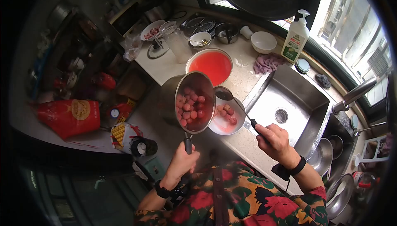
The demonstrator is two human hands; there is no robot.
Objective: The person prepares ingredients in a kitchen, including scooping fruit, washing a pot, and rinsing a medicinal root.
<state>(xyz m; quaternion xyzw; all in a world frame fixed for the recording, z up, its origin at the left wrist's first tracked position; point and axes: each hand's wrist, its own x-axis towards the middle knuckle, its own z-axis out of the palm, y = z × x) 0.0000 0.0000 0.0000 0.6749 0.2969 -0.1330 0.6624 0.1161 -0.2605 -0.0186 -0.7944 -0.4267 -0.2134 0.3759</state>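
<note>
My left hand is wrapped around the handle of a saucepan. The pan tips to the right, and its rim overlaps a white bowl. Inside the pan are many round reddish fruits; several more lie in the bowl with a little pink liquid. My right hand grips the black handle of a ladle, whose head is beside the pan's rim above the bowl's far edge. Just beyond the pan stands a basin of red liquid.
A steel sink lies to the right, with a pump bottle and purple cloth behind it. A clear pitcher, a bowl of meat and an upright white bowl stand along the counter. A red bag is at left.
</note>
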